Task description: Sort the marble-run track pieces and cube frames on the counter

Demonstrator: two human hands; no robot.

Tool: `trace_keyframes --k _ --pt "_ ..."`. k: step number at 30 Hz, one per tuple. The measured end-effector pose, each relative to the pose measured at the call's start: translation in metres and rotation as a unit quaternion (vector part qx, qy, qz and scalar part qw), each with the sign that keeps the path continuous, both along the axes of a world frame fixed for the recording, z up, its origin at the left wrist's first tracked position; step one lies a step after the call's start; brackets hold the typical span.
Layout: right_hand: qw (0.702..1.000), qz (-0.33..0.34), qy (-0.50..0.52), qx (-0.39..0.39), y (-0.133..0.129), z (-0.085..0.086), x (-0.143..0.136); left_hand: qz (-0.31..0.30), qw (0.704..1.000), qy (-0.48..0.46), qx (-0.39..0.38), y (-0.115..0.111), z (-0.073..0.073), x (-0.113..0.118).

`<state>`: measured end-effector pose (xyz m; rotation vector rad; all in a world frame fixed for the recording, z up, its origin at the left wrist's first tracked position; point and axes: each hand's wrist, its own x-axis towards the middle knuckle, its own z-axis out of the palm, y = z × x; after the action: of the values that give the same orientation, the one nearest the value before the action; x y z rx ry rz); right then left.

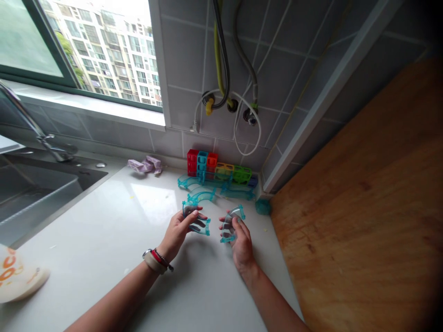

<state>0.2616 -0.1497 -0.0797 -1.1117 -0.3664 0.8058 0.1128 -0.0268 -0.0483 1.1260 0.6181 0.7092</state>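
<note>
My left hand [182,229] grips a curved, clear teal plastic track piece [204,227] between thumb and fingers. In my right hand [241,237] is another curved clear teal track piece [229,226], with the thumb pressed on its side. The two pieces are held apart, a small gap between them, above the white counter [104,258]. Just beyond my hands lie more teal track pieces [203,193] on the counter. Behind those stands a row of hollow plastic blocks [212,162] in red, blue, yellow and green, against the tiled wall.
A crumpled lilac wrapper [145,165] lies by the wall, left of the blocks. The sink [44,193] and faucet [51,143] are at the left, a white tub [20,275] at the near left. A wooden board [360,207] leans at the right. Hoses and a white cable [258,143] hang above.
</note>
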Motion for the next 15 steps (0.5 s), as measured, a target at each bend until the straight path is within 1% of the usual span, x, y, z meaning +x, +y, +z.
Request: trace_keyframes --k 2,4,9,15 --pt "1.000 -0.004 -0.009 -0.004 -0.0004 -0.0002 0.0021 0.009 1.000 -0.003 -0.027 0.0022 -0.0007 0.0002" --pt "1.000 -0.008 -0.020 -0.004 -0.0006 0.0003 0.0041 0.010 0.999 0.001 -0.035 0.0032 -0.0003 0.0003" --pt "0.999 -0.002 -0.043 0.003 -0.0002 0.0013 0.0059 -0.015 1.000 0.010 -0.019 0.0027 0.0005 0.0005" --pt "0.997 0.000 -0.072 0.014 0.0009 -0.0007 0.0039 -0.044 0.998 -0.004 -0.035 0.0003 -0.0023 0.0026"
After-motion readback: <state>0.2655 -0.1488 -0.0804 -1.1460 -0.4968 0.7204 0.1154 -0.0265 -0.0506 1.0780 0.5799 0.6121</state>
